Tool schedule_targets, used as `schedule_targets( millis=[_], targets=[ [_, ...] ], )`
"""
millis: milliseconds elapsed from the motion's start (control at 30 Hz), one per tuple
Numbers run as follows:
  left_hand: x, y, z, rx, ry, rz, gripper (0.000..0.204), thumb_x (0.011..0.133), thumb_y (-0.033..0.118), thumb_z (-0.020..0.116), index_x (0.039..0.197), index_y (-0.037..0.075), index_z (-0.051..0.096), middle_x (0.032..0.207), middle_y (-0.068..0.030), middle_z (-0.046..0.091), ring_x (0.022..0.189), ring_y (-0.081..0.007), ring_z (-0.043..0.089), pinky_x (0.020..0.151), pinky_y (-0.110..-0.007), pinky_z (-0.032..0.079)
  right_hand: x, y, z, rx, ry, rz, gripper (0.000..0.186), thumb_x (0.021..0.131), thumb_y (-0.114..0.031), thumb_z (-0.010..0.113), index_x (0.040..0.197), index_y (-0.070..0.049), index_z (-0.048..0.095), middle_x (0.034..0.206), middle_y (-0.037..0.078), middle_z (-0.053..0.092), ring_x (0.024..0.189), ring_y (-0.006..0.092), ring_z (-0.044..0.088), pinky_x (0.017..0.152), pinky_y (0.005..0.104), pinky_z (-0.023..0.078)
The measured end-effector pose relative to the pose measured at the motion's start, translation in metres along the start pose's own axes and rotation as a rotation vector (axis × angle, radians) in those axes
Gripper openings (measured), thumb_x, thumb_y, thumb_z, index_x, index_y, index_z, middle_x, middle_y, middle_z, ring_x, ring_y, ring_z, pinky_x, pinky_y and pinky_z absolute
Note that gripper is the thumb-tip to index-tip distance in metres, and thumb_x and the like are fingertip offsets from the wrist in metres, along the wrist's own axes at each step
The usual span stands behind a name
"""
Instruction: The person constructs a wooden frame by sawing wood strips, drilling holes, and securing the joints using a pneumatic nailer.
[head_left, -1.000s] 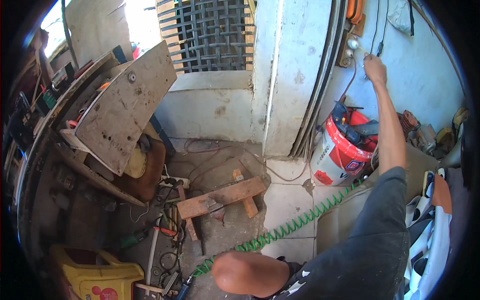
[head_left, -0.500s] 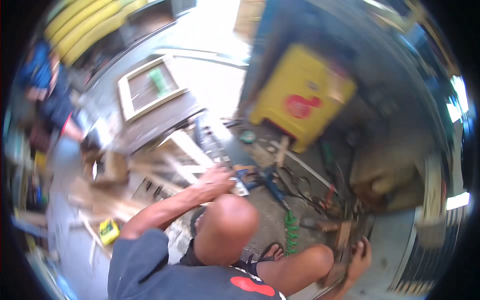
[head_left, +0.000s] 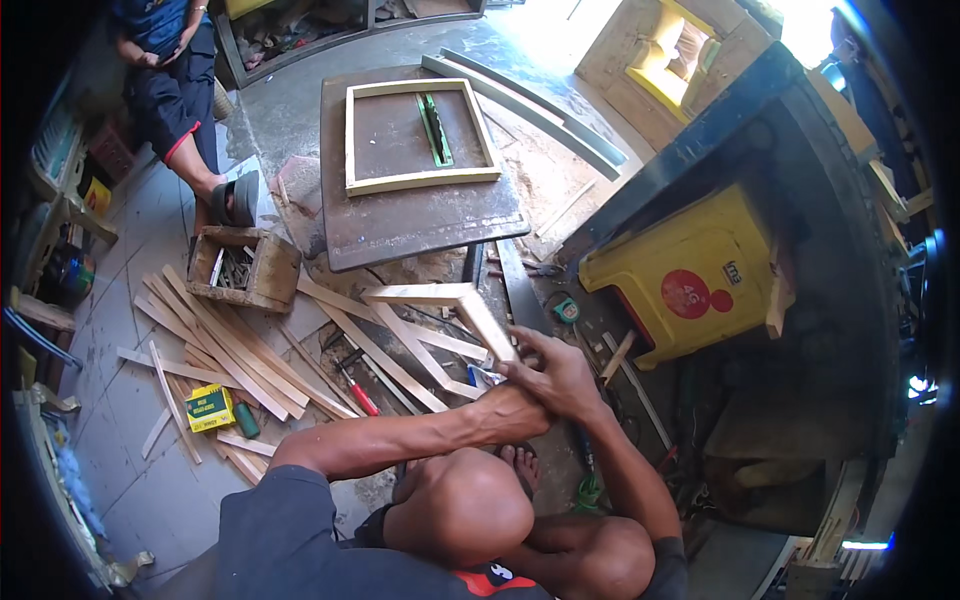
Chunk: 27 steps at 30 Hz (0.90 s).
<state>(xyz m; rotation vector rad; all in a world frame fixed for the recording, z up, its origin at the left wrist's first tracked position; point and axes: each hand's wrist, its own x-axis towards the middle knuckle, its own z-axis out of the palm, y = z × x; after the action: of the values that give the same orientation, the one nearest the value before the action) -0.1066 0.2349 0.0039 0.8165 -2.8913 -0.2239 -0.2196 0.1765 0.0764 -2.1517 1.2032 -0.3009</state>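
A small frame of pale wooden strips (head_left: 428, 293) is raised in front of my knees, one corner toward me. My right hand (head_left: 560, 375) pinches that near corner between thumb and fingers. Just below it, my left hand (head_left: 515, 410) is closed at the same end of the frame, its fingers partly hidden by the right hand. The two hands touch. Under the frame shows a blue and white object (head_left: 486, 377) that I cannot make out. A red-handled tool (head_left: 360, 395) lies on the floor left of the hands.
Wooden strips (head_left: 225, 345) lie left beside a wooden box (head_left: 275, 270) of small pieces and a yellow box (head_left: 209, 408). Ahead, a low table (head_left: 430, 225) bears a larger frame (head_left: 350, 140). A yellow stool (head_left: 690, 260) lies right; a person (head_left: 170, 90) sits far left.
My right hand has come up from the floor at the right and joined my left hand at the frame. The view has turned and become sharper.
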Motion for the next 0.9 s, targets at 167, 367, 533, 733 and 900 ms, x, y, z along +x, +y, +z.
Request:
schedule_targets(
  millis=[167, 367, 533, 733, 900],
  targets=[
    [-0.036, -0.027, -0.024, -0.244, 0.919, 0.302, 0.017, 0.088, 0.01, 0.072, 0.103, 0.004, 0.075, 0.091, -0.0105, 0.068, 0.089, -0.0261, 0.068, 0.083, -0.04, 0.058, -0.006, 0.035, -0.003, 0.138, 0.095, 0.004, 0.042, 0.093, -0.027, 0.074, 0.127, -0.003, 0.068, 0.091, 0.016, 0.07, 0.076, 0.0286, 0.065, 0.07, 0.0382, 0.052],
    [-0.038, -0.03, -0.026, -0.778, 0.805, -0.62, 0.041, 0.098, 0.025, 0.068, 0.13, 0.0, 0.065, 0.106, -0.0196, 0.067, 0.091, -0.0334, 0.069, 0.08, -0.043, 0.057, -0.023, 0.048, 0.002, 0.271, 0.136, 0.132, 0.04, 0.096, -0.028, 0.072, 0.128, -0.004, 0.068, 0.092, 0.015, 0.071, 0.079, 0.0242, 0.07, 0.074, 0.0353, 0.053],
    [-0.018, -0.016, 0.004, -0.79, 0.861, -0.608, 0.055, 0.101, 0.029, 0.065, 0.146, 0.001, 0.051, 0.116, -0.0249, 0.065, 0.104, -0.0403, 0.066, 0.089, -0.046, 0.054, -0.019, 0.042, -0.001, 0.348, 0.173, 0.162, 0.039, 0.096, -0.027, 0.071, 0.128, -0.005, 0.069, 0.099, 0.017, 0.073, 0.086, 0.0259, 0.073, 0.078, 0.0362, 0.055],
    [-0.039, -0.008, 0.027, -0.776, 0.726, -0.567, 0.06, 0.099, 0.034, 0.067, 0.148, 0.004, 0.05, 0.124, -0.0271, 0.063, 0.109, -0.0461, 0.064, 0.093, -0.049, 0.053, -0.011, 0.042, -0.002, 0.258, 0.164, 0.219, 0.033, 0.099, -0.024, 0.065, 0.125, -0.005, 0.069, 0.098, 0.019, 0.073, 0.086, 0.026, 0.073, 0.079, 0.0368, 0.055],
    [-0.053, -0.005, 0.084, -0.623, 0.065, -0.482, 0.065, 0.094, 0.033, 0.071, 0.149, 0.008, 0.047, 0.14, -0.0191, 0.056, 0.132, -0.0378, 0.05, 0.11, -0.054, 0.039, -0.028, 0.08, 0.004, 0.204, 0.153, 0.339, 0.033, 0.102, -0.022, 0.057, 0.127, -0.002, 0.066, 0.097, 0.017, 0.073, 0.089, 0.0237, 0.071, 0.082, 0.0362, 0.053]
  ],
)
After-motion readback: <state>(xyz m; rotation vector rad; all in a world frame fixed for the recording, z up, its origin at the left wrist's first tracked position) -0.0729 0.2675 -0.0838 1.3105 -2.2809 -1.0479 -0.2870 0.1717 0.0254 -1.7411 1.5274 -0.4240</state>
